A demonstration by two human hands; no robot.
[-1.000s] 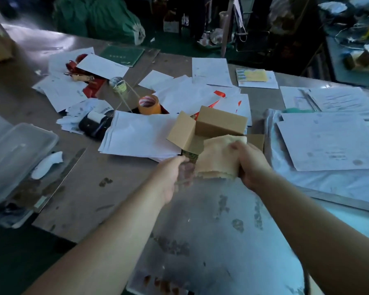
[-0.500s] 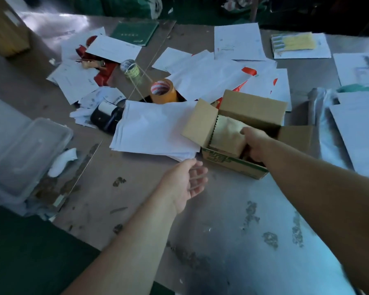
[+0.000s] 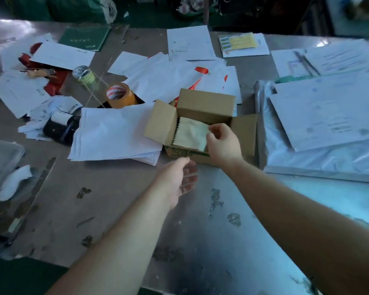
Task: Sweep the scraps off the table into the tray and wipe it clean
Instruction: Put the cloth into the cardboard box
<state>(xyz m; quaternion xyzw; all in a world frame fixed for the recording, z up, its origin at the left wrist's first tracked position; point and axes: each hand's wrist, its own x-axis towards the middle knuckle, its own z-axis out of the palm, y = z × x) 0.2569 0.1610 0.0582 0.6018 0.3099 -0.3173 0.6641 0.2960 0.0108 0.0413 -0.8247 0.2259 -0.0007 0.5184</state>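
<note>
A small cardboard box (image 3: pixel 205 101) stands open in the middle of the table (image 3: pixel 119 205). A pale yellow cloth (image 3: pixel 191 133) lies inside it. My right hand (image 3: pixel 224 143) reaches over the box's near right corner, and its fingertips pinch the cloth's right edge. My left hand (image 3: pixel 179 177) hovers just in front of the box, palm turned inward, fingers apart and empty. A clear plastic tray (image 3: pixel 2 158) sits at the far left edge, with a white scrap (image 3: pixel 14 182) beside it. Dark stains spot the metal tabletop near me.
Loose white sheets (image 3: pixel 115 135) lie left of the box. Behind them are an orange tape roll (image 3: pixel 120 94), a clear tape roll (image 3: pixel 83 74), a black device (image 3: pixel 60 127), red items and a green booklet (image 3: pixel 84 38). Stacked papers on plastic sheeting (image 3: pixel 328 124) fill the right.
My right hand carried the yellow cloth from above the table into the cardboard box. My left hand let go of the cloth and opened in front of the box.
</note>
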